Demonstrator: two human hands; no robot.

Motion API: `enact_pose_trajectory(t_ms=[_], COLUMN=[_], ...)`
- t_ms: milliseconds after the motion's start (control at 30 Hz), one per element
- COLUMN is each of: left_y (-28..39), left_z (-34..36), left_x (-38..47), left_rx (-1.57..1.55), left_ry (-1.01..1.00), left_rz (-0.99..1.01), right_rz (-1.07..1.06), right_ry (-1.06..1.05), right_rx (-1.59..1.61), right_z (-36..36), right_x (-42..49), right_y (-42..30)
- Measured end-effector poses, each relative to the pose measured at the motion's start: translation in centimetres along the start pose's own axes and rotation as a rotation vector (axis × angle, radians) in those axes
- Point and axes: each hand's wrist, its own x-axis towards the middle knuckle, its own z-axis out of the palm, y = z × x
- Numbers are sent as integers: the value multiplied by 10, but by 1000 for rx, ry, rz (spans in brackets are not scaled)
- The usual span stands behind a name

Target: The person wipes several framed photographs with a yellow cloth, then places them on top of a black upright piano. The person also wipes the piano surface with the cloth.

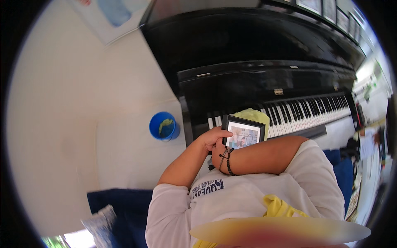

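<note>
My left hand (217,136) grips a black picture frame (262,131) at its left side, its thumb lying over the glass. Inside the frame is a white-bordered photo (243,136). My right hand (218,155), with dark bracelets at the wrist, reaches across my body to the frame's lower left corner, against my left hand. Its fingers are mostly hidden, so its hold is unclear. A yellow-green cloth (252,115) shows behind the frame, over the piano keys (297,116); whether it touches the frame's back cannot be seen.
A black upright piano (248,37) stands before me, its keyboard uncovered. More frames (310,5) line its top. On the floor to the left, a blue bucket (177,127) holds a yellow-green cloth (166,124). Dark blue seating (130,204) with a patterned cushion (100,223) lies at lower left.
</note>
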Motion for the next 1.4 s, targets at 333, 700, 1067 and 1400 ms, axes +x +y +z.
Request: enact_pose_trajectory(t_ms=[333, 700, 1067, 1400], left_y=[-15, -75, -76, -1], left_z=[-46, -33, -23, -9], left_x=[-69, -89, -98, -132], left_rx=[-335, -635, -755, -437], left_ry=[141, 215, 322, 418], left_rz=[598, 1090, 1240, 1107], right_rz=[-421, 190, 21, 16], right_ry=[887, 359, 123, 440], right_rx=[562, 645, 435, 1321], right_z=[-20, 145, 158, 76], right_x=[-56, 3, 25, -57], right_y=[133, 231, 207, 245])
